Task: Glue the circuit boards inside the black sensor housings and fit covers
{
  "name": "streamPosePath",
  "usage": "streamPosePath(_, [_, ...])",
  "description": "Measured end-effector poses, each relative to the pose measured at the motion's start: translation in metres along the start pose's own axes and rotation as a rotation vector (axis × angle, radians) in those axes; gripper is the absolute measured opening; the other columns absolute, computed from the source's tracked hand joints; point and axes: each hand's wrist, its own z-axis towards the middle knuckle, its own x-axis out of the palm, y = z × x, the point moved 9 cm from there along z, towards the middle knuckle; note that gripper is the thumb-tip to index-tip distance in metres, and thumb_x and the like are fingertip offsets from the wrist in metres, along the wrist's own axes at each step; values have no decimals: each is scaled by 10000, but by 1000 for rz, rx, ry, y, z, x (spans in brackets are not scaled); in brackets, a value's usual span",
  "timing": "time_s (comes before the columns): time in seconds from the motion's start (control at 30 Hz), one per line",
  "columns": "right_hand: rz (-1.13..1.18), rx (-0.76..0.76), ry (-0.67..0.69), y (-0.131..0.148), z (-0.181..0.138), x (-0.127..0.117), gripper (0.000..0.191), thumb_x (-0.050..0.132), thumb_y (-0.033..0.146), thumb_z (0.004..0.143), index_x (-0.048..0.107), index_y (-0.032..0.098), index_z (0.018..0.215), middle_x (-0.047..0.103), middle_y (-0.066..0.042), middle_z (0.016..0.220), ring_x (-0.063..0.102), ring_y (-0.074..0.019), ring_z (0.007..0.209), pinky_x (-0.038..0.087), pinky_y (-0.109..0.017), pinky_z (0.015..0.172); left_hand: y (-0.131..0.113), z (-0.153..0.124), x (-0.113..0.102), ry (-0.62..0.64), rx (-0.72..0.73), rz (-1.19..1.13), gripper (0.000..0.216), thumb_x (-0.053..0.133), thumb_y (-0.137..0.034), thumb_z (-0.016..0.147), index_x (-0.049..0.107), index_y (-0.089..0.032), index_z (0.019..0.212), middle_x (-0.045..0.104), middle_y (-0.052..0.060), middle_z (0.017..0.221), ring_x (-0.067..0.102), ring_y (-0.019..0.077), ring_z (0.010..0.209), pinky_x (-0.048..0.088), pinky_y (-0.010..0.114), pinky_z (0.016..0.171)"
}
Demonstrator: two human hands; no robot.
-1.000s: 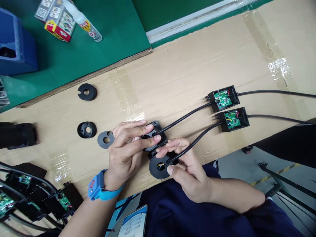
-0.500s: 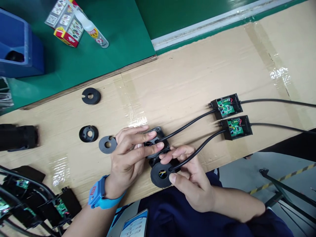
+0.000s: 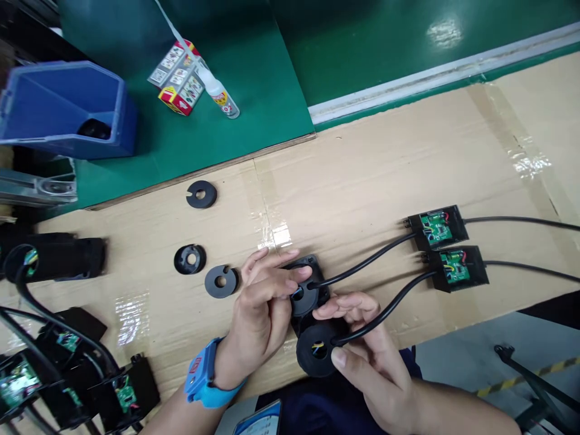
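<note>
My left hand (image 3: 267, 296) has its fingers bent over a black round cap (image 3: 310, 301) seated at a square black housing (image 3: 312, 263). A black cable (image 3: 362, 266) runs from that cap to an open black box with a green circuit board (image 3: 437, 228). My right hand (image 3: 371, 356) grips a second black round cap (image 3: 310, 357) between thumb and fingers. Coloured wires show through its centre hole. A thicker-looking cable (image 3: 399, 297) leads from it to another open box with a circuit board (image 3: 457, 269). What lies beneath the second cap is mostly hidden.
Three loose black slotted discs (image 3: 202, 194) lie left of my hands. Black housings and open circuit boxes (image 3: 124, 386) with cables crowd the left edge. Behind stand a blue bin (image 3: 124, 121), a printed carton (image 3: 179, 78) and a glue bottle (image 3: 222, 96).
The view has shifted, so everything appears lower and further right. My left fingers, stretched over the first cap before, are now more curled at its edge. My right hand keeps its hold.
</note>
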Motion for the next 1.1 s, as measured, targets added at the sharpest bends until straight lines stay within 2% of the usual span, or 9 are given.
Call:
streamPosePath(0.13, [-12, -21, 5, 3, 2, 2, 364, 542, 298, 1055, 485, 430, 1389, 610, -8, 1306, 566, -136, 1252, 483, -273, 1079, 2, -1, 0, -10, -4, -14, 362, 501, 60, 899, 466, -240, 1099, 793, 8, 1061, 662, 180, 1281, 350, 496, 1211])
streamPosePath(0.23, [-51, -48, -7, 4, 3, 3, 340, 526, 306, 1060, 491, 421, 1378, 589, -18, 1297, 550, -145, 1261, 475, -290, 1087, 1, 0, 0, -21, -67, -103, 339, 495, 31, 920, 466, -245, 1115, 776, 8, 1070, 678, 182, 1231, 353, 492, 1212])
streamPosePath(0.4, [-98, -79, -12, 5, 2, 3, 337, 520, 310, 1058, 478, 414, 1376, 566, -26, 1269, 556, -159, 1234, 471, -330, 1095, 10, 0, 10, 24, -390, -315, 381, 589, -146, 977, 447, -276, 1306, 655, 65, 1288, 632, 208, 1263, 514, 415, 1074])
streamPosePath(0.5, [-100, -90, -4, 5, 2, 2, 356, 519, 277, 1048, 468, 387, 1384, 561, -40, 1274, 552, -175, 1251, 470, -359, 1109, 14, -1, 18, 116, -512, -328, 491, 601, -227, 1000, 380, -298, 1433, 661, 76, 1282, 595, 233, 1331, 486, 449, 1120])
streamPosePath(0.6, [-102, -67, 0, 3, 1, 1, 394, 521, 213, 1029, 463, 361, 1390, 560, -57, 1280, 564, -194, 1250, 474, -394, 1116, 14, 3, 21, 186, -491, -349, 542, 601, -238, 1002, 342, -308, 1473, 692, 50, 1091, 606, 251, 1321, 485, 477, 1122])
streamPosePath(0.67, [-109, -54, -3, 2, 0, 0, 420, 521, 180, 1017, 467, 359, 1393, 560, -61, 1284, 565, -202, 1258, 468, -406, 1130, 14, 5, 21, 205, -467, -331, 538, 605, -227, 996, 356, -305, 1466, 683, 47, 1053, 620, 252, 1296, 506, 461, 1095])
streamPosePath(0.83, [-97, -56, -10, 1, 0, 0, 453, 521, 162, 1008, 460, 388, 1397, 556, -47, 1300, 554, -204, 1292, 461, -406, 1151, 15, 8, 21, 225, -437, -297, 485, 602, -206, 991, 378, -298, 1411, 671, 46, 1043, 630, 243, 1271, 516, 434, 1072])
streamPosePath(0.97, [-102, -78, -16, 3, 0, 0, 466, 514, 155, 1006, 457, 404, 1395, 548, -34, 1298, 548, -183, 1295, 453, -377, 1159, 12, 8, 21, 237, -386, -315, 407, 591, -144, 988, 402, -295, 1314, 663, 39, 1097, 603, 209, 1315, 492, 392, 1111])
streamPosePath(1.1, [-117, -87, -21, 5, 1, 1, 457, 506, 154, 1010, 459, 410, 1387, 529, -34, 1305, 553, -180, 1291, 461, -374, 1152, 9, 6, 20, 252, -328, -317, 426, 597, -113, 981, 392, -288, 1311, 654, 47, 1161, 567, 200, 1365, 472, 394, 1146])
